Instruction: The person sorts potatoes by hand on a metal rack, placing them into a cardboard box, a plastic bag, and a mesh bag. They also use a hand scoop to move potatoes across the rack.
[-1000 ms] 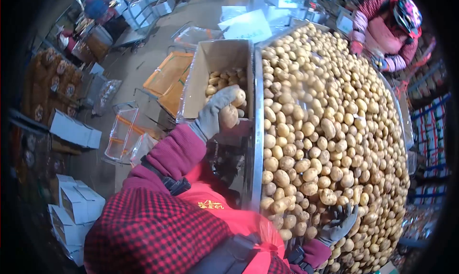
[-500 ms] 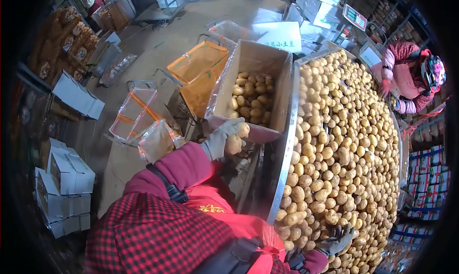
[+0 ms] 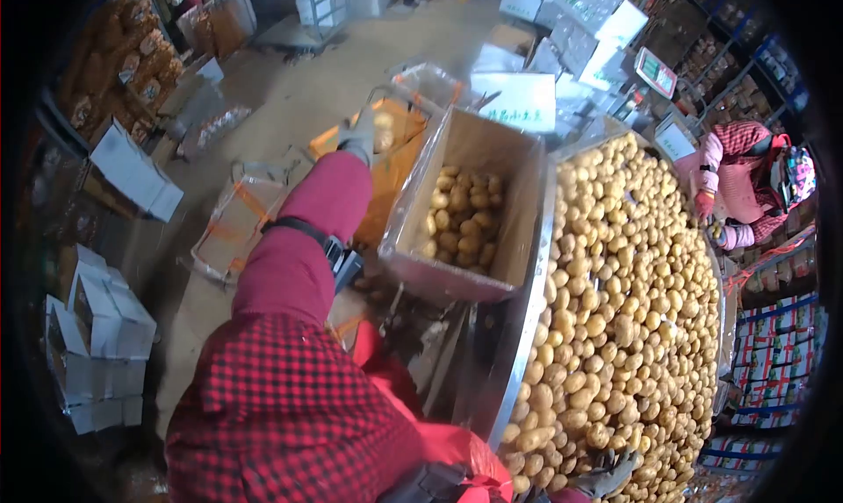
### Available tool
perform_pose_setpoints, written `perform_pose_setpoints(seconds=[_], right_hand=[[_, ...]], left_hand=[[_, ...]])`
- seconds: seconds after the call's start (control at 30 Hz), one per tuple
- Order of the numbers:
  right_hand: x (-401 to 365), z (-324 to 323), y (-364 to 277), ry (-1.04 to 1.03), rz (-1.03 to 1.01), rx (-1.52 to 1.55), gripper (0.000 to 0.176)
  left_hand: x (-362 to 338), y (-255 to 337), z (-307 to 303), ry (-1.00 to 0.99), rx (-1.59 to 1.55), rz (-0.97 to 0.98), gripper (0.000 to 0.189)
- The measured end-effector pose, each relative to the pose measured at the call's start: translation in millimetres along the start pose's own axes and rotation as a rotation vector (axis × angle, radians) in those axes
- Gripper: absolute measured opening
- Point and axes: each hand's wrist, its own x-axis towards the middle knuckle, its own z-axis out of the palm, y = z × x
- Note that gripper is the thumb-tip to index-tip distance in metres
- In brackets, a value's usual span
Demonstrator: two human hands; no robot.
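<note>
Nearest, at the bottom edge, the right hand (image 3: pixel 615 478) in a dark glove lies on the near end of the potato heap (image 3: pixel 632 310), touching the potatoes there; only part of it shows, so I cannot tell whether its fingers are spread or closed. The heap fills a long metal-rimmed bench (image 3: pixel 520 345) that runs away on the person's right. A red-and-black checked sleeve (image 3: pixel 281 406) and a red apron (image 3: pixel 413 415) fill the foreground.

The left arm stretches forward and to the left, well apart from the bench; at its end the left hand (image 3: pixel 358 139), in a grey glove, is curled around a pale potato (image 3: pixel 384 130), which sits at the fingertips on the side facing the box, somewhat blurred. Hand and potato hang over the orange bag (image 3: pixel 399 173) held open on a frame.

Just beside that bag, between it and the bench, stands a plastic-lined cardboard box (image 3: pixel 518 195), its bottom covered with boxed potatoes (image 3: pixel 464 213). To the left of the arm a clear bag (image 3: pixel 230 222) lies on the floor; white cartons (image 3: pixel 101 327) are stacked further left.

Beyond, at the far end of the bench, a co-worker (image 3: pixel 746 178) in a checked jacket bends over the heap; a scale (image 3: pixel 654 71) and white boxes (image 3: pixel 597 20) stand behind.
</note>
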Motion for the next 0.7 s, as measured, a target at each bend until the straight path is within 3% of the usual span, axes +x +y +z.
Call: perform_pose_setpoints(seconds=[0.03, 0.1, 0.2, 0.23, 0.3, 0.37, 0.43, 0.5, 0.53, 0.57, 0.6, 0.67, 0.7], right_hand=[[1.4, -0.5, 3.9, 0.003, -0.029, -0.073, 0.062], [6.1, -2.5, 12.1, 0.017, -0.084, -0.196, 0.063], [9.6, -6.5, 26.9, 0.038, -0.15, -0.382, 0.064], [13.3, -9.7, 36.6, 0.041, -0.173, -0.435, 0.064], [15.5, -14.3, 47.2, 0.05, -0.221, -0.532, 0.065], [20.0, -19.3, 58.9, 0.053, -0.274, -0.616, 0.066], [25.8, -27.5, 72.8, 0.052, -0.329, -0.688, 0.066], [30.7, -32.3, 85.9, 0.045, -0.379, -0.752, 0.067], [32.7, -34.6, 92.6, 0.04, -0.409, -0.782, 0.067], [35.7, -37.9, 99.5, 0.033, -0.448, -0.821, 0.068], [41.6, -39.8, 109.8, 0.026, -0.512, -0.88, 0.068], [69.8, -48.0, 156.4, 0.015, -0.742, -1.029, 0.069], [52.9, -44.4, 132.3, -0.041, -0.488, -0.779, 0.066]], left_hand=[[41.1, -8.2, 8.0, 0.172, 0.022, 0.084, 0.039], [2.8, -17.7, 10.7, -0.006, 0.173, 0.406, 0.045], [54.5, -148.4, 17.2, -0.109, 0.135, 0.287, 0.061], [-63.3, -67.3, 20.9, -0.237, 0.343, 0.18, 0.067], [-131.4, -42.8, 38.9, -0.425, 0.174, 0.29, 0.063], [-173.6, -29.4, 57.1, -0.381, 0.548, 0.747, 0.053], [-201.4, -33.8, 78.2, -0.514, 0.438, 0.996, 0.048], [-235.1, -35.2, 94.5, -0.636, 0.442, 1.055, 0.048], [-253.3, -34.9, 100.1, -0.764, 0.478, 0.917, 0.049], [-269.7, -47.3, 105.9, -0.778, 0.506, 0.933, 0.049], [-279.5, -56.2, 114.5, -0.906, 0.516, 0.88, 0.051], [-308.6, -65.4, 124.0, -0.949, 0.66, 0.953, 0.055], [-320.9, -71.3, 128.1, -0.985, 0.658, 0.994, 0.057]])
